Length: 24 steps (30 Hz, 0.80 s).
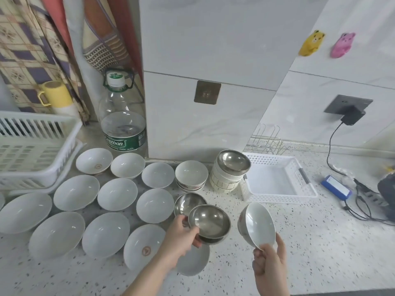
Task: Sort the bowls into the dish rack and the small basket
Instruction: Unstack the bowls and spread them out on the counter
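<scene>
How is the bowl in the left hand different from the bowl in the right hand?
The steel bowl is shiny grey metal; the white bowl is glazed white ceramic. The left hand holds the steel bowl nearly level, opening upward, while the right hand holds the white bowl tilted steeply on its side. Both are small, empty, and held by the rim above the counter.

Single head cam, wide-angle, no second view so no overlap. Looks forward and down onto the counter (pixel 299 242) from above its near edge, facing the tiled wall (pixel 203 50) along the far edge. Close range: both hands enter from the bottom of frame, left hand (pixel 179 236) near centre, right hand (pixel 268 263) beside it. Coverage runs from the dish rack (pixel 38 146) at the far left corner to cables (pixel 363 210) at the right edge. Straight lines bow toward the frame borders.
</scene>
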Available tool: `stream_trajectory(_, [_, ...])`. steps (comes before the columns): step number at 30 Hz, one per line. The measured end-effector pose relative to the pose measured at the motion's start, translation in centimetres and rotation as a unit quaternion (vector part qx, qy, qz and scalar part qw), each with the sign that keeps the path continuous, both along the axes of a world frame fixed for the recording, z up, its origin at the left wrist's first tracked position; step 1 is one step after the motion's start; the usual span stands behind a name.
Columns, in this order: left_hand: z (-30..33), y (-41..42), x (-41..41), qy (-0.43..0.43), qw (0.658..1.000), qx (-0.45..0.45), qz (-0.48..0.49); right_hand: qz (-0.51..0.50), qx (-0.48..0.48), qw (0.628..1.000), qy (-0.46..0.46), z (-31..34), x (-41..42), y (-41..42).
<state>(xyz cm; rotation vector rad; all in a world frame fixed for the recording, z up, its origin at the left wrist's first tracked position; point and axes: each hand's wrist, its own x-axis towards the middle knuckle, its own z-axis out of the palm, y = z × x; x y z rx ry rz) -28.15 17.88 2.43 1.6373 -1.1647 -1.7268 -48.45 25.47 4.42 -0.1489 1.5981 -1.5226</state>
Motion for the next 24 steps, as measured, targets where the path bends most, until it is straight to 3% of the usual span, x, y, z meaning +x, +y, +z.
stream_trajectory(14, [-2.7,-0.9,-11.3,-0.07,0.996,0.004,0.062,0.103,0.035,0.994,0.014,-2.4,-12.3,-2.0])
stream_trajectory(24, [-4.4,-1.9,-13.2,-0.114,0.988,-0.007,0.107,0.177,0.046,0.983,0.01,-3.6,-14.4,-3.3])
